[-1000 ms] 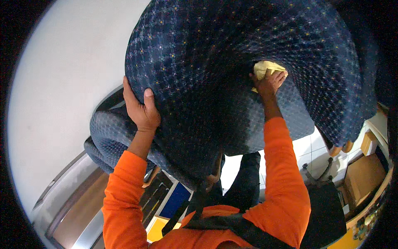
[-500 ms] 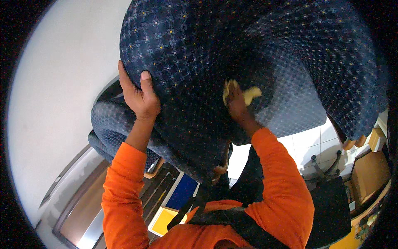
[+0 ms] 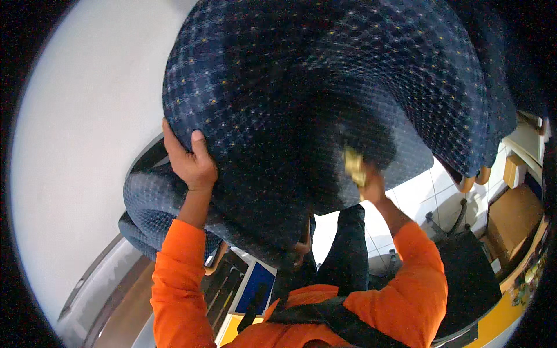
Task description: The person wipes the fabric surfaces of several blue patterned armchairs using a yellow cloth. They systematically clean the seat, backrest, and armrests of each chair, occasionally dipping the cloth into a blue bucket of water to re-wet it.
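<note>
A large dark blue upholstered armchair point(image 3: 255, 145) with a small dotted pattern fills the middle of the view. My left hand point(image 3: 194, 165) lies against the left edge of its backrest, with thumb and forefinger stretched apart. The other fingers there are partly hidden. Over the seat, near its front edge, my right hand point(image 3: 373, 184) is closed on a yellow cloth point(image 3: 354, 165). Motion blurs the cloth and the fingers a little. Whether the cloth touches the seat fabric I cannot tell.
A second blue patterned seat point(image 3: 154, 194) stands at the left, beside a white wall point(image 3: 98, 116). Below are white floor tiles point(image 3: 415, 185) and a black chair point(image 3: 464, 290). An open cardboard box point(image 3: 513, 220) sits at the right. A blue-and-yellow cabinet point(image 3: 255, 290) is near my body.
My right hand has swept the yellow cloth rightward and nearer to me over the seat. My left hand keeps its place on the armchair edge, while the whole view has shifted slightly.
</note>
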`<state>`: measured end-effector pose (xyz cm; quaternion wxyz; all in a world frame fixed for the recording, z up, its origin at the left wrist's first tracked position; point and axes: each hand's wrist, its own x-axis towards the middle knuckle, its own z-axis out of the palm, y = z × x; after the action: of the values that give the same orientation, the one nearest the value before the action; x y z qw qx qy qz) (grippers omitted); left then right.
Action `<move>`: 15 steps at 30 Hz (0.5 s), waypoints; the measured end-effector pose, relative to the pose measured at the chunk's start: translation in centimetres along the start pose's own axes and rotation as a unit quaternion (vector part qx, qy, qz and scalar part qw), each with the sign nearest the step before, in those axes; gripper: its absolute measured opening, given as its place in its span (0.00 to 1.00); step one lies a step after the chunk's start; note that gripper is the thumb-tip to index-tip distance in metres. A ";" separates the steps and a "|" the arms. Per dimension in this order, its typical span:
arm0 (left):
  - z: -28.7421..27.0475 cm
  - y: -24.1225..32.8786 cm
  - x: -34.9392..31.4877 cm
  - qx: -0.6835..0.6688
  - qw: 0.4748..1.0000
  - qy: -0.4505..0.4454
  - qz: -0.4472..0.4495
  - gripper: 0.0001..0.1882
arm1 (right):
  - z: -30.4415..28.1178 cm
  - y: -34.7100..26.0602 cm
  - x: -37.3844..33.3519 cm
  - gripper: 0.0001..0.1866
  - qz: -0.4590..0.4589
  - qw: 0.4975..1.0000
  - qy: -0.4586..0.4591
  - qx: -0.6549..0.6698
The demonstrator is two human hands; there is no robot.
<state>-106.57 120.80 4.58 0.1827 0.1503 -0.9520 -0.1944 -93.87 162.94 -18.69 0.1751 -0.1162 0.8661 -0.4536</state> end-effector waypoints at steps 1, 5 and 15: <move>0.0 -0.3 -0.1 0.003 1.000 -0.002 -0.003 0.34 | 0.5 0.3 4.2 0.34 0.121 0.992 0.010 -0.026; 0.7 -1.8 0.1 -0.041 0.999 -0.010 -0.022 0.33 | 3.1 4.0 21.4 0.31 -0.110 0.946 0.059 -0.298; 0.2 -1.5 0.4 -0.020 0.999 -0.044 -0.023 0.35 | -3.8 9.0 17.1 0.29 0.075 0.928 0.005 -0.365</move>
<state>-106.66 119.38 3.84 0.1395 0.1600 -0.9512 -0.2241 -111.35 164.66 -27.56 0.1504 -0.1043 0.9788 -0.0922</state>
